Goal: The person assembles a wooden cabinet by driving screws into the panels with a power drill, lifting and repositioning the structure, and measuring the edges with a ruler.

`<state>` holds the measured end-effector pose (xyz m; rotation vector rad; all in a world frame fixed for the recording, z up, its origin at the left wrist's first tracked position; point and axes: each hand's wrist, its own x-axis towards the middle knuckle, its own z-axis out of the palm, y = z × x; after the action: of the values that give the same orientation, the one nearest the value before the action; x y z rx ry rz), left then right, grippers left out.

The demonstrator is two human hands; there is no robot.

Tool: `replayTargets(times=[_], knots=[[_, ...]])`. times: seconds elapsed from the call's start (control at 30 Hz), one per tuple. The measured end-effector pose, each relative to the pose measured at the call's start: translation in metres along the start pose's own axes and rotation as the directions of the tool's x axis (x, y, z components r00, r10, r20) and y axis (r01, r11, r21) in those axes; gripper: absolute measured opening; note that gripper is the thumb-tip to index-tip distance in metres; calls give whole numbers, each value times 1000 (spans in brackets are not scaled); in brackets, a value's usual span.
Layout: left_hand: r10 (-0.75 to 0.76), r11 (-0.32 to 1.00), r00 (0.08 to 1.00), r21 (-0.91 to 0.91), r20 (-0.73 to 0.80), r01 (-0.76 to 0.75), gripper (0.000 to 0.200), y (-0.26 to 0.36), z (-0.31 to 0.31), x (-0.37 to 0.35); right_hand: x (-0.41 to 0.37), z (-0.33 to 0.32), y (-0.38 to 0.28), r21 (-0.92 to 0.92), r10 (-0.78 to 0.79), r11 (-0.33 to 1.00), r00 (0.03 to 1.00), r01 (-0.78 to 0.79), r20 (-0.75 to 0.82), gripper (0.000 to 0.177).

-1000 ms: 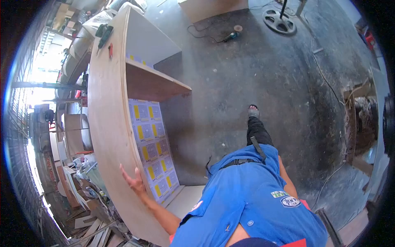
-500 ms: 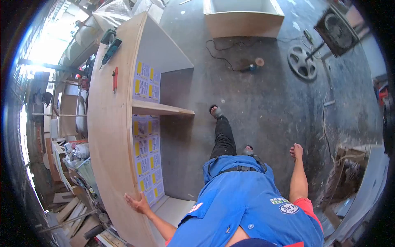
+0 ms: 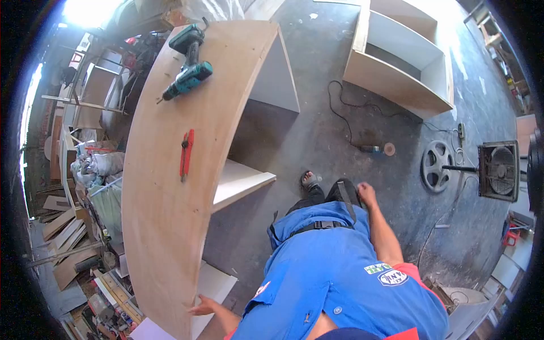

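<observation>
A long plywood cabinet lies to my left, its bare wooden side facing up. My left hand rests at the near part of this panel's right edge, fingers stretched over the wood, holding nothing. A teal and black cordless drill lies at the panel's far end, its bit pointing left. Nearer lies a slim red tool, too small to name. Beside my thigh hangs my right hand, fingers curled in, with nothing visible in them. A white-topped shelf board juts from the cabinet's right side.
Another cabinet lies at the back right. An angle grinder with its cord lies on the concrete floor. A fan and a spoked wheel-shaped base are at the right. Scrap boards pile up at the far left.
My view has turned and come nearer the cabinet's drill end. My left hand has slid to the panel's edge. My right hand has swung in beside my thigh.
</observation>
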<state>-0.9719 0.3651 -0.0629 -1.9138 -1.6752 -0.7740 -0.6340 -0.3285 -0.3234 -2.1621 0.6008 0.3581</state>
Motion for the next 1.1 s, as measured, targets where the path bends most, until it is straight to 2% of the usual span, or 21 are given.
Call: replayTargets(times=[0.03, 0.07, 0.1, 0.13, 0.17, 0.2, 0.23, 0.27, 0.33, 0.4, 0.43, 0.5, 0.6, 0.7, 0.73, 0.77, 0.87, 0.9, 1.0, 1.07, 1.1], knots=[[-228, 969, 955, 137, 188, 204, 108, 17, -1, -24, 24, -19, -32, 183, 103, 976, 988, -123, 112, 29], [-236, 955, 892, -75, 385, 285, 94, 6, 19, -74, 47, -37, -61, 238, 96, 963, 988, -123, 120, 29], [-234, 863, 786, -250, 573, 439, 82, 0, 35, -120, 70, -49, -83, 288, 87, 950, 987, -122, 133, 28], [-222, 726, 649, -321, 728, 608, 72, 12, 34, -157, 97, -56, -89, 234, 63, 969, 993, -86, 103, 28], [-169, 697, 426, -198, 889, 689, 70, 26, 32, -198, 126, -63, -97, 176, 28, 984, 997, -41, 76, 27], [-78, 761, 198, -70, 977, 645, 68, 63, 11, -228, 145, -75, -118, 137, 60, 988, 991, -77, 121, 26], [-8, 822, 33, -12, 999, 569, 66, 99, -8, -251, 170, -78, -126, 125, 31, 991, 989, -49, 142, 26], [59, 869, -86, -9, 995, 494, 63, 136, -22, -276, 196, -80, -128, 103, 0, 994, 982, -19, 186, 26], [179, 916, -214, -84, 960, 392, 59, 209, -40, -323, 242, -82, -150, 73, -60, 996, 966, 43, 253, 27], [279, 921, -233, -191, 931, 340, 55, 285, -52, -358, 282, -87, -184, -15, -92, 995, 939, 103, 333, 29], [332, 915, -244, -248, 911, 318, 53, 324, -57, -370, 300, -88, -200, 101, -77, 994, 907, 39, 413, 32], [451, 883, -225, -393, 864, 258, 49, 400, -64, -384, 319, -95, -254, 50, -255, 965, 874, 258, 414, 32], [594, 801, -142, -566, 792, 197, 43, 504, -78, -372, 341, -109, -359, 130, -242, 970, 768, 205, 593, 31], [545, 746, 48, -510, 837, 429, 40, 575, -124, -333, 361, -121, -469, 185, -333, 941, 667, 285, 666, 30], [501, 707, 106, -476, 859, 523, 41, 595, -145, -319, 385, -106, -478, 238, -417, 905, 627, 351, 659, 29], [426, 597, 198, -439, 883, 671, 44, 608, -162, -309, 392, -102, -507, 235, -423, 899, 594, 371, 684, 29], [363, 555, 236, -413, 901, 722, 48, 634, -174, -303, 382, -107, -621, 293, -656, 727, 502, 621, 564, 25], [337, 540, 254, -407, 907, 737, 48, 640, -170, -309, 376, -103, -651, 301, -665, 711, 470, 635, 581, 25], [272, 599, 210, -336, 939, 727, 45, 657, -150, -324, 352, -85, -723, 377, -812, 544, 357, 750, 461, 19], [243, 819, 82, -250, 966, 516, 43, 675, -146, -330, 334, -77, -756, 411, -930, 233, 80, 882, 358, 16], [247, 813, 74, -248, 966, 526, 43, 685, -141, -337, 320, -78, -772, 438, -933, 141, -28, 888, 358, 17]])
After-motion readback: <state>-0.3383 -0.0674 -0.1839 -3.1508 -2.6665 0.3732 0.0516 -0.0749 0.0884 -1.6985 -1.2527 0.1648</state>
